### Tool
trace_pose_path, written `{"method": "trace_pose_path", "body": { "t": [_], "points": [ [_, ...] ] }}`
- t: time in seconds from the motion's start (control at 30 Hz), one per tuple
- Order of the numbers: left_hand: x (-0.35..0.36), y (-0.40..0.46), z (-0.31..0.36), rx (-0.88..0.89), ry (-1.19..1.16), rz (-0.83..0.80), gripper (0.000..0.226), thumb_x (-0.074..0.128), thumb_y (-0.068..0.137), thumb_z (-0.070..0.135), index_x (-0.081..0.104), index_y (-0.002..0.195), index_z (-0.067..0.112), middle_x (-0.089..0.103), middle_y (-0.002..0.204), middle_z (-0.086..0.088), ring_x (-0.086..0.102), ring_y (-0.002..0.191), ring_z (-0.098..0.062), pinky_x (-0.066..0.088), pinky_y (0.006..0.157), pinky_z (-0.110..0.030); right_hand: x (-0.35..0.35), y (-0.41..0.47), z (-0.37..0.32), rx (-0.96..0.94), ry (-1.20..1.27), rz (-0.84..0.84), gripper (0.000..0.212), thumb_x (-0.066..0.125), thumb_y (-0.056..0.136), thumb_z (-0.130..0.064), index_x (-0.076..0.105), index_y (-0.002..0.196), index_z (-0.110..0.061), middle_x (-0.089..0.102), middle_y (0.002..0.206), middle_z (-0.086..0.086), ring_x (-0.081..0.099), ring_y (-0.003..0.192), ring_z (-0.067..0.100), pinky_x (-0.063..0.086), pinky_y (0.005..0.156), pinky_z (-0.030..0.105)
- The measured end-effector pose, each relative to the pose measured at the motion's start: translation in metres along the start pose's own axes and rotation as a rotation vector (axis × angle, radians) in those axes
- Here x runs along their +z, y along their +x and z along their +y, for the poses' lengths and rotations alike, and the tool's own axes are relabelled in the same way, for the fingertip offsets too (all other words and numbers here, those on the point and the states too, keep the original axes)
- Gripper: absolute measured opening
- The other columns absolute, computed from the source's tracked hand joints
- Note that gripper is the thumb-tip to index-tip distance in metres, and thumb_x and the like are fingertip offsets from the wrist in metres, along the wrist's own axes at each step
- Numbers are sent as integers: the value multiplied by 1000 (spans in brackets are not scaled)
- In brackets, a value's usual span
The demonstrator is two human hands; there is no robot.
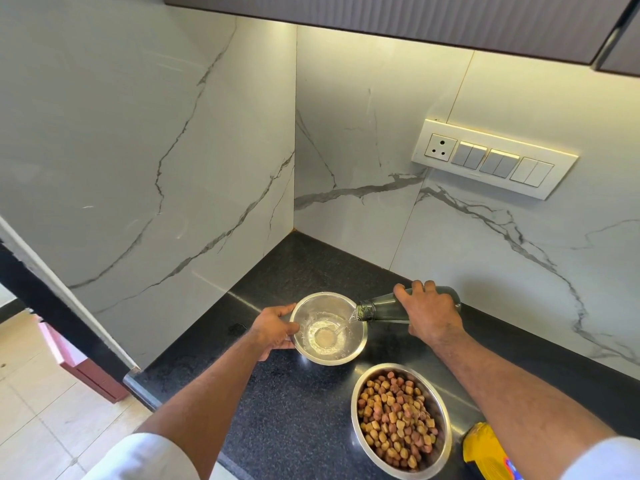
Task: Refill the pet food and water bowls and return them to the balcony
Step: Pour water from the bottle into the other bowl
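Left grip [275, 329] cupped with thumb forward, right grip [427, 313] curled knuckles-up, both forearms extended

I saw a black speckled table [298, 403] running into a corner of white marbled wall. On it, toward the far side, stood a steel water bowl [341, 355] with a little water pooled in its bottom. Nearer and to the right stood a second steel bowl [446, 415] heaped with brown kibble [394, 424], apart from the first. At the near right edge a yellow bag [485, 452] rested on the table, just beside the kibble bowl and partly cut off.
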State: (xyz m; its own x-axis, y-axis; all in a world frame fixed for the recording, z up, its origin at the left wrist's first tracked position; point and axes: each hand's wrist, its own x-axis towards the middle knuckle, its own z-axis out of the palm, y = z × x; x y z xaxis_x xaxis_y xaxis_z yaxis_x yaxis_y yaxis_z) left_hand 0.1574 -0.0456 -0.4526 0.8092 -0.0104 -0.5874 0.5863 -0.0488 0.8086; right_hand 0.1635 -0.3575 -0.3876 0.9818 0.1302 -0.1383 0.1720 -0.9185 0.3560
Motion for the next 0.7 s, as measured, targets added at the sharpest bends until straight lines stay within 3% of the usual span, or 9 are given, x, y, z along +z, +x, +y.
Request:
{"method": "trace_pose_path", "body": {
  "t": [0.27, 0.7],
  "points": [
    [0, 0, -2, 11, -14, -1, 61, 68, 90, -10, 58, 144, 16, 70, 104, -5, 79, 69, -15, 61, 55, -30, 0, -1, -1, 10, -19, 4, 85, 81, 83, -31, 29, 150, -27, 51, 139, 13, 49, 129, 32, 62, 85, 44],
    [-2, -1, -2, 4, -51, -20, 56, 67, 91, -10, 61, 140, 16, 71, 108, -8, 79, 72, -16, 61, 56, -31, -1, -1, 0, 19, -33, 15, 85, 81, 82, -32, 30, 149, -27, 51, 139, 13, 49, 130, 32, 61, 85, 44]
  ]
}}
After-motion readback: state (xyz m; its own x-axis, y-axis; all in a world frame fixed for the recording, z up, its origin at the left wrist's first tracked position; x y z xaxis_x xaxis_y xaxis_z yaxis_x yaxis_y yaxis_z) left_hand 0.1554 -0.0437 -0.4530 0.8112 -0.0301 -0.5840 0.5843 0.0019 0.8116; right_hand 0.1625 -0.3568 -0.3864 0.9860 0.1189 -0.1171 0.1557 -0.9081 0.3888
